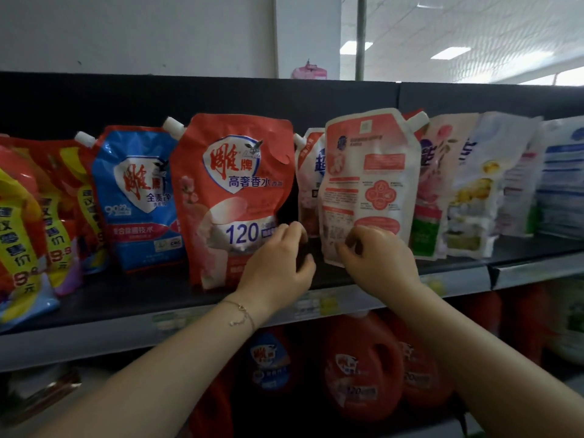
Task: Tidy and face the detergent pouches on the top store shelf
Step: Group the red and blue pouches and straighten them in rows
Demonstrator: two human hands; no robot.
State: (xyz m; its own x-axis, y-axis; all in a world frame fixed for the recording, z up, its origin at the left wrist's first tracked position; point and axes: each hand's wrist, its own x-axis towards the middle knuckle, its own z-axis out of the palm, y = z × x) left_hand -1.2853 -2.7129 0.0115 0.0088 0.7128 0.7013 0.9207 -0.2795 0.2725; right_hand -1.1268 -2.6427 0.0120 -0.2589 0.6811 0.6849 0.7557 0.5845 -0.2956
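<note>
A red detergent pouch (234,184) stands front-out in the middle of the top shelf (126,298). My left hand (278,263) curls its fingers on that pouch's lower right edge. To its right a pink-and-white pouch (369,172) stands with its printed back facing out, tilted slightly. My right hand (379,257) pinches the pink-and-white pouch at its lower front. Behind it, another pouch (308,172) of the same kind is partly hidden. A blue pouch (139,197) stands left of the red one.
Red-and-yellow pouches (28,235) lean at the far left. White and pink floral pouches (467,184) crowd the right end. A dark gap (292,203) lies between the two held pouches. Red and blue detergent jugs (360,368) fill the shelf below.
</note>
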